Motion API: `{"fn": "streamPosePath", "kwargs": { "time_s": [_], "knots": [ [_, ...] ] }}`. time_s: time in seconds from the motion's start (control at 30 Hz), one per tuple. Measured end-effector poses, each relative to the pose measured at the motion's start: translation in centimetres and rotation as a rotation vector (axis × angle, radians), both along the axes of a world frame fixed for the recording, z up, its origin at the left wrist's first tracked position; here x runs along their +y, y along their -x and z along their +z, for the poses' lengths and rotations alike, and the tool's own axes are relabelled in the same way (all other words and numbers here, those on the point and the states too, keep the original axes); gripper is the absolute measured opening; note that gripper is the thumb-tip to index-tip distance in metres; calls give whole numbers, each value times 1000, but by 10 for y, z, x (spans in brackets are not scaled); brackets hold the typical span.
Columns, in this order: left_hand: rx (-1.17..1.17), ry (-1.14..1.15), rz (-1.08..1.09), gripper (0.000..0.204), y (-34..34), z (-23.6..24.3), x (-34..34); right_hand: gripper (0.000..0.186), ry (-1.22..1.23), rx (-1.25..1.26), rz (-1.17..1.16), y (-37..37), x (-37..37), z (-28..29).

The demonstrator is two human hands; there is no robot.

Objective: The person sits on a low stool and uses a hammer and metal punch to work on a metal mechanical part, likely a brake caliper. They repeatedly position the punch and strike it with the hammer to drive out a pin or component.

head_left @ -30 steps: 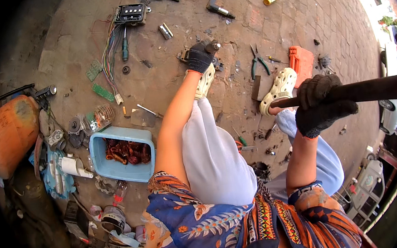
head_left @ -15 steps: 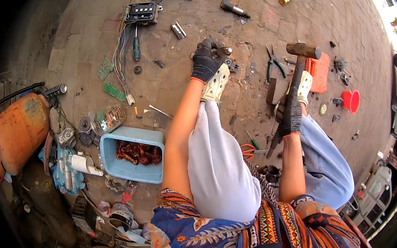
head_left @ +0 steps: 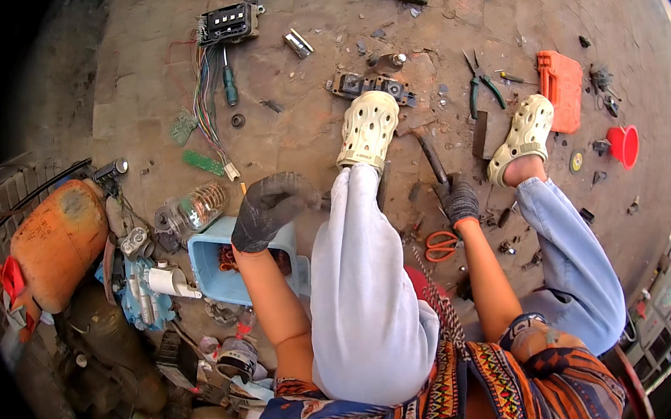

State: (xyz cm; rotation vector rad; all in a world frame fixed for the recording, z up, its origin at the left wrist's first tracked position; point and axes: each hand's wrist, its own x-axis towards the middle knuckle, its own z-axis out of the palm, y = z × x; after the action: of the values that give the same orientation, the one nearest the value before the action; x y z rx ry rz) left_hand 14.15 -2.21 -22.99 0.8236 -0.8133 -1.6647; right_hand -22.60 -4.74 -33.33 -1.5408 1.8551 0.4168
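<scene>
My left hand [head_left: 267, 208], in a dark glove, hovers with curled fingers over a light blue plastic tub [head_left: 210, 263] holding reddish-brown parts. Whether anything is in that hand is hidden. My right hand [head_left: 460, 201], also gloved, grips the handle end of a hammer [head_left: 429, 153] lying low on the paved ground between my cream clogs [head_left: 368, 129]. Just beyond the left clog sits a dark metal part [head_left: 368, 85].
Pliers [head_left: 481, 86], an orange case [head_left: 562, 83], a red cup [head_left: 624, 145] and orange-handled scissors [head_left: 440, 244] lie to the right. A wired black module [head_left: 229, 22] and a screwdriver [head_left: 229, 82] lie further out. A rusty orange tank [head_left: 60, 240] and scrap crowd the left.
My left hand pulled back from the metal part by the clog to above the blue tub. My right hand brought the raised hammer down to the ground.
</scene>
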Motion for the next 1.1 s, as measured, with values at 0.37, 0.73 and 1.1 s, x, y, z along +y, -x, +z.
{"fn": "streamPosePath", "kwargs": {
  "time_s": [0.37,0.73,1.1],
  "knots": [
    [-1047,-89,15,26,78,-57,-20,31,524,-177,661,-181,-182,135],
    [-881,-108,14,20,94,-96,-33,38,279,-92,664,-150,-215,77],
    [-912,-131,55,18,97,-103,-29,47,-155,-453,302,-72,-143,-1]
  ]
}}
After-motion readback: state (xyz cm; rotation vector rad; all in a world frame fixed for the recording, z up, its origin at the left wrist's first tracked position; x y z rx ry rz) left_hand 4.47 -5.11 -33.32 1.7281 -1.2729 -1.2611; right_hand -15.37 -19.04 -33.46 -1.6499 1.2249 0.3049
